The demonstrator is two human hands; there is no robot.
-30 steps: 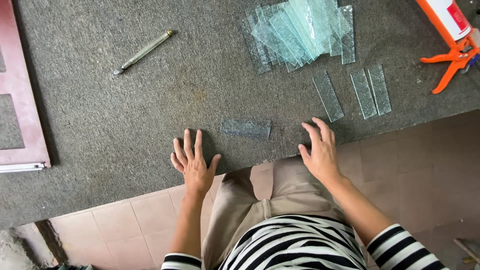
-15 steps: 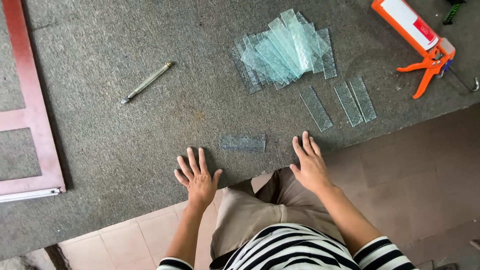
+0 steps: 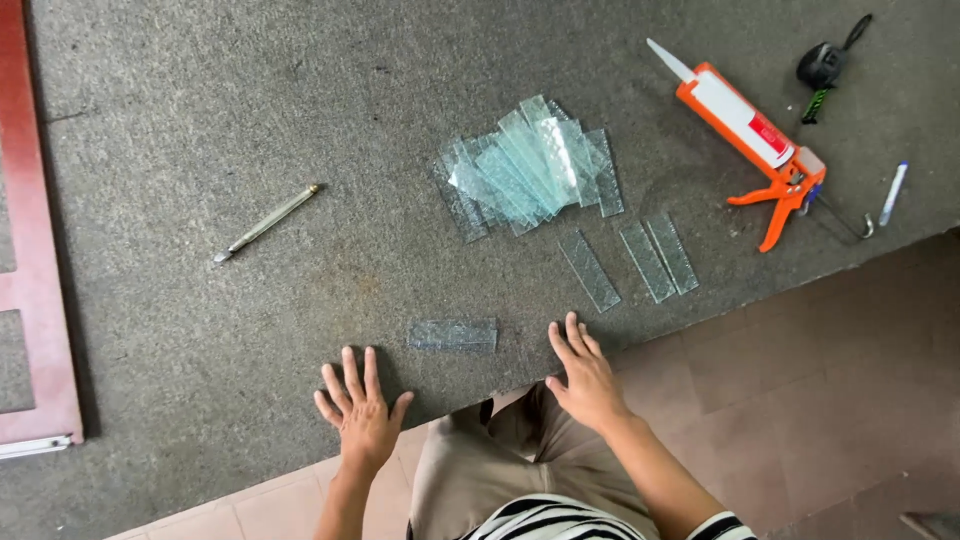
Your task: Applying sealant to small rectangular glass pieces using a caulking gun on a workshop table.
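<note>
Grey carpeted table (image 3: 200, 120) over a tiled floor (image 3: 820, 380), and I'm parked right at its front edge. My left hand (image 3: 362, 415) and right hand (image 3: 585, 378) both lie flat, fingers spread, holding nothing, probably just bracing. The small glass strip (image 3: 452, 334) sits between them, apart from both. Plenty of bare carpet toward the glass cutter (image 3: 266, 222); the glass pile (image 3: 530, 170) and caulking gun (image 3: 750, 135) crowd the right

Cut off, overlapped, or too fine to make out

The red frame (image 3: 40, 300) runs off the left edge, so its full shape is lost. In the glass pile (image 3: 530, 170) the strips overlap, hiding the lower ones and any count. The pen-like cutter's tip (image 3: 220, 258) is too small to read. The person's torso leaves the bottom edge.
</note>
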